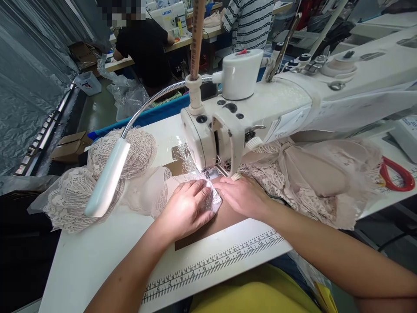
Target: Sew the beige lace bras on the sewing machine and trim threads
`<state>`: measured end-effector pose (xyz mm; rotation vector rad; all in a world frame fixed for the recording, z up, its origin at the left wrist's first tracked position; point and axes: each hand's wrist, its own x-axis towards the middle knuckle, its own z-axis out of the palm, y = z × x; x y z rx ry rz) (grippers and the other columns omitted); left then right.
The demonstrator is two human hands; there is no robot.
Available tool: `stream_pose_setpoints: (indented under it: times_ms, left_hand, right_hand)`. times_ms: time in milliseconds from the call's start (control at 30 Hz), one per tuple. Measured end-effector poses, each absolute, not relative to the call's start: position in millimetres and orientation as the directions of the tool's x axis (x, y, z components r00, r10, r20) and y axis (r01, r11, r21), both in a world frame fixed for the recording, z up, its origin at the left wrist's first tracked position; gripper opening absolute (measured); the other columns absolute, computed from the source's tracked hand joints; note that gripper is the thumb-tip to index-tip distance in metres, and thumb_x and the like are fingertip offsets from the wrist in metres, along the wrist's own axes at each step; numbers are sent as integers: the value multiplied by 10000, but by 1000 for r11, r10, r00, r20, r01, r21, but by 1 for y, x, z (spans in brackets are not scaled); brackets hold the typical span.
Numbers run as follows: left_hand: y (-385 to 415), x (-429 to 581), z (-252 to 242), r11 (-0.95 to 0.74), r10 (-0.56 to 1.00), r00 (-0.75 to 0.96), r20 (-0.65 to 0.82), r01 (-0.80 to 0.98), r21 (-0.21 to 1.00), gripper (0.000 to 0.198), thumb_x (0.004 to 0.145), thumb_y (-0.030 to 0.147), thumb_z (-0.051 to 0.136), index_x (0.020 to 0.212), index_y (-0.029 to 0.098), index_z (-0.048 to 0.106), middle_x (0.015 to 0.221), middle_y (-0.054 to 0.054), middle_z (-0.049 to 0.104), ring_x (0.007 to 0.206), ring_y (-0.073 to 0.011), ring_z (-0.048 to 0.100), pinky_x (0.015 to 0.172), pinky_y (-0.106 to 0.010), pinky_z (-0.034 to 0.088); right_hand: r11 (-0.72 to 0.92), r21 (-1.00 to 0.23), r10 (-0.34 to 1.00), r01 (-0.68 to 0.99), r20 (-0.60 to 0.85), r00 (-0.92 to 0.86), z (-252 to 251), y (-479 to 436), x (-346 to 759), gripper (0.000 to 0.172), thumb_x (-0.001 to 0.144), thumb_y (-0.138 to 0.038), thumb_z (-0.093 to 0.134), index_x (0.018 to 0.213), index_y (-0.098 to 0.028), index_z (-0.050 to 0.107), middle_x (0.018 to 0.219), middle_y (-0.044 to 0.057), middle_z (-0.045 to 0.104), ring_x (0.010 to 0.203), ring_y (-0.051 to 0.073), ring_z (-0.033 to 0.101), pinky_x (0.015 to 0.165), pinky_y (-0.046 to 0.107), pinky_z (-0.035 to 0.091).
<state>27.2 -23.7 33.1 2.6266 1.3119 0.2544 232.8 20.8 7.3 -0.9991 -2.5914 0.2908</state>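
A small piece of pale lace fabric (pixel 213 200) lies under the presser foot (pixel 207 174) of a white sewing machine (pixel 203 139). From the left, my left hand (pixel 189 206) bends over this piece, gripping it between thumb and fingers. My right hand (pixel 243 195) rests on the brown plate (pixel 224 215) with its fingers stretched toward the presser foot, fingertips at the fabric's right edge. Beige cup-shaped lace pieces (pixel 146 191) run leftward from my left hand. Part of the lace under my fingers is hidden.
Stacked lace cups (pixel 122 150) lie at left, below a bendable lamp (pixel 109 178). Gathered beige garments (pixel 312 174) and red-handled scissors (pixel 397 174) occupy the right side. A ruler strip (pixel 215 265) runs along the table's front. Two people work behind the machine.
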Motion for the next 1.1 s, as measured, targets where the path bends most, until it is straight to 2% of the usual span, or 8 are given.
stream_pose_setpoints:
  times_ms: [67, 133, 200, 433, 567, 733, 900, 1100]
  left_hand:
    - [-29, 29, 39, -579, 804, 594, 30, 771, 267, 386, 807, 420, 593, 1090, 158, 608, 1131, -137, 598, 992, -275, 559, 866, -439, 477]
    - [-32, 32, 41, -566, 811, 584, 15, 779, 270, 200, 862, 327, 534, 900, 163, 641, 945, -104, 630, 851, -226, 581, 782, -391, 493]
    - [-32, 33, 39, -554, 819, 573, 25, 778, 298, 251, 916, 229, 426, 786, 162, 630, 815, -83, 624, 768, -192, 578, 716, -341, 492]
    - [-24, 24, 39, -474, 833, 553, 1, 714, 516, 218, 938, 253, 419, 858, 179, 608, 783, -45, 631, 764, -162, 582, 697, -285, 483]
    - [-23, 23, 42, -480, 816, 578, -10, 688, 544, 233, 943, 248, 403, 847, 176, 603, 773, -42, 629, 754, -159, 573, 704, -289, 477]
    - [-23, 26, 37, -502, 826, 564, 23, 715, 487, 242, 940, 254, 396, 882, 163, 613, 818, -64, 638, 759, -168, 586, 713, -308, 486]
    - [-23, 29, 26, -568, 812, 575, 96, 744, 351, 292, 932, 260, 405, 1112, 142, 602, 1149, -122, 614, 955, -222, 589, 833, -373, 490]
    - [-22, 30, 17, -571, 819, 567, 87, 793, 211, 308, 918, 272, 434, 1142, 144, 602, 1294, -102, 560, 902, -229, 572, 793, -397, 490]
  right_hand:
    - [719, -331, 689, 611, 228, -688, 9, 21, 233, 254, 867, -115, 441, 968, -175, 666, 759, 24, 630, 648, 137, 470, 601, 260, 306]
    - [708, -356, 696, 610, 210, -686, 10, 20, 233, 250, 858, -105, 449, 965, -174, 664, 756, 20, 630, 634, 130, 471, 593, 254, 306]
    - [697, -381, 702, 607, 194, -685, 11, 20, 233, 258, 848, -98, 460, 994, -180, 656, 777, 21, 633, 648, 130, 486, 602, 250, 317]
    - [667, -415, 717, 618, 134, -684, 11, 22, 232, 343, 813, -109, 529, 1131, -216, 601, 912, 34, 631, 685, 128, 514, 602, 233, 341]
    - [746, -445, 637, 496, 258, -727, 7, 23, 229, 166, 862, -155, 515, 933, -186, 662, 854, 23, 626, 642, 105, 494, 567, 222, 319]
    - [784, -436, 586, 441, 288, -757, 4, 22, 234, 164, 853, -221, 555, 735, -167, 655, 709, 7, 601, 653, 119, 501, 603, 235, 331]
    - [808, -374, 570, 456, 297, -766, 3, 19, 238, 221, 862, -213, 522, 689, -159, 649, 679, 14, 595, 657, 123, 501, 614, 242, 331]
    - [825, -345, 557, 447, 373, -742, -4, 19, 236, 241, 866, -221, 503, 672, -171, 638, 656, 6, 588, 623, 123, 472, 600, 251, 307]
